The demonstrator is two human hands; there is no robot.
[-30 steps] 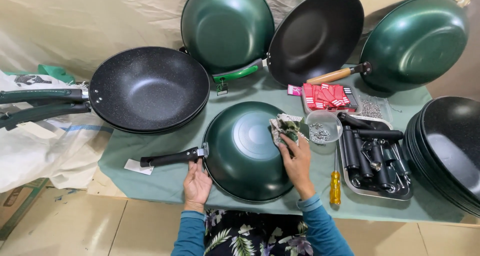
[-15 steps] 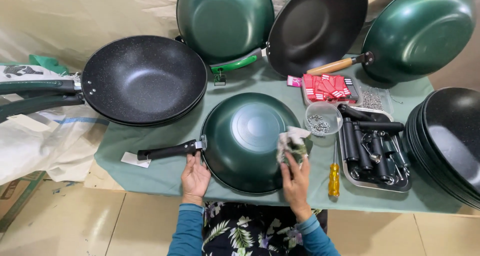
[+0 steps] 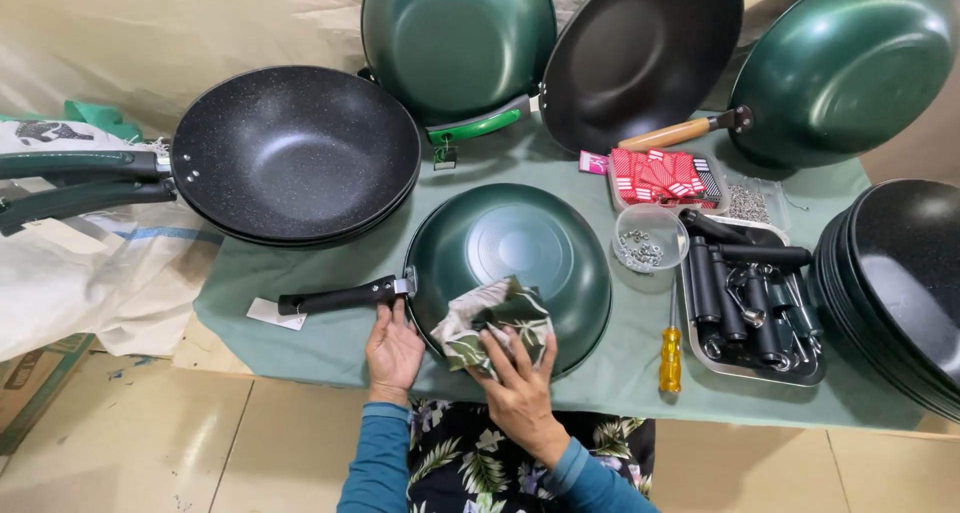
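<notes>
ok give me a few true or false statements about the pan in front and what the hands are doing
1. The green pan lies upside down on the table cloth. True.
2. The right hand presses a patterned cloth on the pan. True.
3. The left hand grips the yellow screwdriver. False: it rests by the pan's black handle; the screwdriver lies untouched to the right.
4. The small clear bowl is empty. False: it holds small metal bits.
5. Black handles lie in the metal tray. True.
</notes>
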